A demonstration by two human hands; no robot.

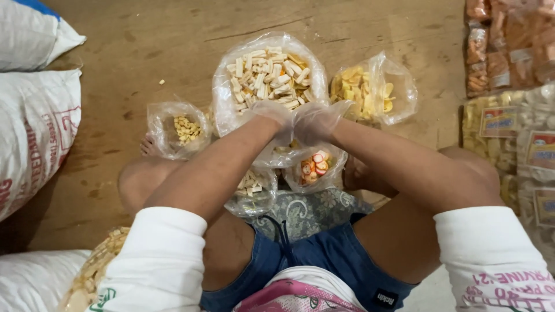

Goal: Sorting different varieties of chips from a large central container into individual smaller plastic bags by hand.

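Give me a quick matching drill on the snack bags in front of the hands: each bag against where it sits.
Things:
1. stick bag
2. chip bag
3. nugget bag
4. round-piece bag

Places:
A. left of the big centre bag
B. nearest the body, just under the gloved hands
C. centre, farthest from the body
D. right of the big centre bag

Pairs: 1-C, 2-D, 3-A, 4-B

Both forearms reach forward from white sleeves and converge in front of the seated person's bare, bent knees. The left hand (272, 115) and right hand (315, 121) each wear a thin clear glove and meet, touching, fingers curled downward together.
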